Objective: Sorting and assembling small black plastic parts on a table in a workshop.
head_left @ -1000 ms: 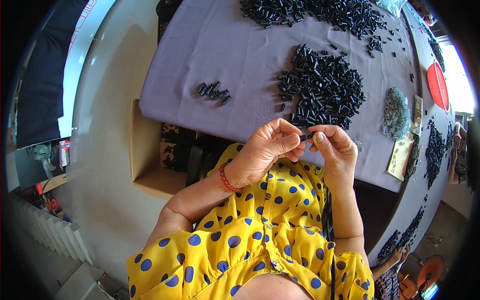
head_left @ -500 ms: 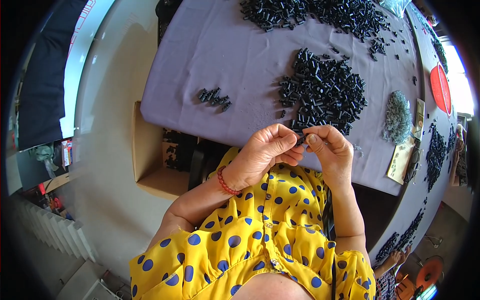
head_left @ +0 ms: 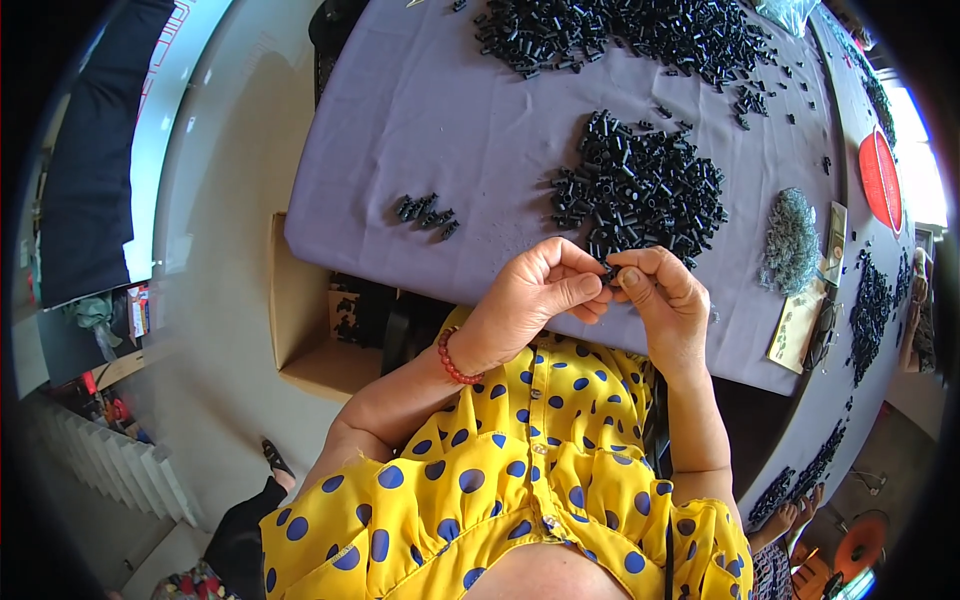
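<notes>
Small black part (head_left: pixel 608 270) pinched between the fingertips of both my hands, held just above the near edge of the table (head_left: pixel 450 110). My left hand (head_left: pixel 535 300) curls around it, thumb pressed against forefinger; my right hand (head_left: pixel 665 295) meets it from the right, fingers pressed together on the same piece. Red bead bracelet (head_left: pixel 455 362) on my left wrist. Just beyond my hands, a heap of black tubular parts (head_left: pixel 640 185) on the grey cloth. To its left, a small cluster of the same parts (head_left: pixel 425 213). Far side: a larger spread pile (head_left: pixel 620 30). Right of the heap, a tangle of grey wire bits (head_left: pixel 790 240). Open cardboard box (head_left: pixel 310 320) below the table, left.
</notes>
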`<state>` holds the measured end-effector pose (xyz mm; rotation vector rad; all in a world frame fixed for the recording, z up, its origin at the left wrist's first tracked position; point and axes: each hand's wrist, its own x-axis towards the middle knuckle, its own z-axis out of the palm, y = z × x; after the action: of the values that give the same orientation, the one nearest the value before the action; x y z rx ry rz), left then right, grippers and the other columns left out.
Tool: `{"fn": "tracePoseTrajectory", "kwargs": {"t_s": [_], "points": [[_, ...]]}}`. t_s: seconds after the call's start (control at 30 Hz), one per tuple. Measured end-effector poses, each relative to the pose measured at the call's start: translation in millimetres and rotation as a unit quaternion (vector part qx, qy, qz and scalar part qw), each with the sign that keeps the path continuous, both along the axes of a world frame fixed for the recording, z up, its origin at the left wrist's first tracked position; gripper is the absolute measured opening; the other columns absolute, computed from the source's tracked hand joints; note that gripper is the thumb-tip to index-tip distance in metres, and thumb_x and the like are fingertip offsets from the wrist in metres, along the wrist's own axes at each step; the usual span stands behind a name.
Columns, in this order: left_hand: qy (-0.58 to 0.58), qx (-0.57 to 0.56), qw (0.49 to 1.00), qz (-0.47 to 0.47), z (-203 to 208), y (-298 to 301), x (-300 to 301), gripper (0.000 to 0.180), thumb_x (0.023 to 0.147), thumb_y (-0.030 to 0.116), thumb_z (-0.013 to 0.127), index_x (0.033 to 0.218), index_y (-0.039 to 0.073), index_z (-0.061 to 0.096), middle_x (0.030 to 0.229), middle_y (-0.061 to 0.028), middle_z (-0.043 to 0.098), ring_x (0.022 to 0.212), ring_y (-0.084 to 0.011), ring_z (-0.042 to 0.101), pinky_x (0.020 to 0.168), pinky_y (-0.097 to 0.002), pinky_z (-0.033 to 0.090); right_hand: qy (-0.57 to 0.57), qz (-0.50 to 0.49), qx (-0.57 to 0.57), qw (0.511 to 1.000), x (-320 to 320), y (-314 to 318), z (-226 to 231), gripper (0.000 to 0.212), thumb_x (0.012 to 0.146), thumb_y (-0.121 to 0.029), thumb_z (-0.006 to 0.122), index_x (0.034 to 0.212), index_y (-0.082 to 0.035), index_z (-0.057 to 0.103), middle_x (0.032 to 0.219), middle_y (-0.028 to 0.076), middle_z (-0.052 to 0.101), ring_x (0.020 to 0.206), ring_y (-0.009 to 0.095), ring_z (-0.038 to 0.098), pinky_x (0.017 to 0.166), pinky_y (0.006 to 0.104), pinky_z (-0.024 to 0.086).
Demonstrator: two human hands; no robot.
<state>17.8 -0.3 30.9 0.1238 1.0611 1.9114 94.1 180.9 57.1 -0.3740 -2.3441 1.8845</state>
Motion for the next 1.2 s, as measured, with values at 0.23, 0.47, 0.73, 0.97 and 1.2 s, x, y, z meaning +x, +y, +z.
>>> {"fn": "tracePoseTrajectory", "kwargs": {"t_s": [0.23,0.47,0.73,0.97,1.2], "points": [[0.046,-0.008,0.999,0.011,-0.5,4.2,-0.3,0.016,0.104,0.014,0.062,0.114,0.001,0.06,0.101,-0.0099,0.072,0.091,-0.0164,0.071,0.085,-0.0306,0.06,0.004,-0.009,-0.002,1.0,-1.1,3.2,1.6,0.011,0.097,-0.001,0.066,0.106,0.001,0.072,0.091,0.005,0.066,0.08,0.012,0.066,0.073,0.0254,0.057],[0.077,-0.003,0.997,0.026,-1.4,6.4,0.8,0.014,0.104,0.012,0.062,0.113,0.002,0.06,0.103,-0.0055,0.069,0.094,-0.012,0.07,0.086,-0.0267,0.058,0.041,-0.039,-0.033,0.998,0.1,0.3,-2.8,0.013,0.094,0.001,0.07,0.106,0.0,0.072,0.087,0.004,0.064,0.077,0.012,0.063,0.07,0.0244,0.054],[0.088,0.007,0.996,0.033,-6.1,7.1,3.0,0.013,0.104,0.011,0.062,0.113,0.002,0.06,0.103,-0.0045,0.067,0.095,-0.0109,0.069,0.087,-0.0264,0.058,0.058,-0.031,0.072,0.995,1.9,3.2,-6.5,0.015,0.087,0.001,0.075,0.101,-0.003,0.074,0.086,0.004,0.067,0.083,0.018,0.06,0.078,0.0299,0.048],[0.113,0.0,0.993,0.031,-9.1,6.2,3.9,0.013,0.103,0.011,0.063,0.113,0.002,0.06,0.102,-0.0044,0.067,0.094,-0.01,0.067,0.086,-0.0263,0.057,0.076,-0.02,0.11,0.991,1.9,3.1,-7.6,0.016,0.086,0.001,0.076,0.101,-0.004,0.074,0.088,0.004,0.07,0.083,0.02,0.061,0.081,0.0318,0.048],[0.125,-0.007,0.992,0.035,-8.4,5.5,4.7,0.015,0.102,0.012,0.065,0.112,0.002,0.061,0.099,-0.0033,0.067,0.09,-0.0085,0.065,0.084,-0.0253,0.056,0.156,0.022,0.241,0.958,-3.1,6.3,-1.4,0.018,0.085,0.002,0.076,0.101,-0.004,0.074,0.088,0.005,0.07,0.083,0.021,0.061,0.082,0.0319,0.048]]}}
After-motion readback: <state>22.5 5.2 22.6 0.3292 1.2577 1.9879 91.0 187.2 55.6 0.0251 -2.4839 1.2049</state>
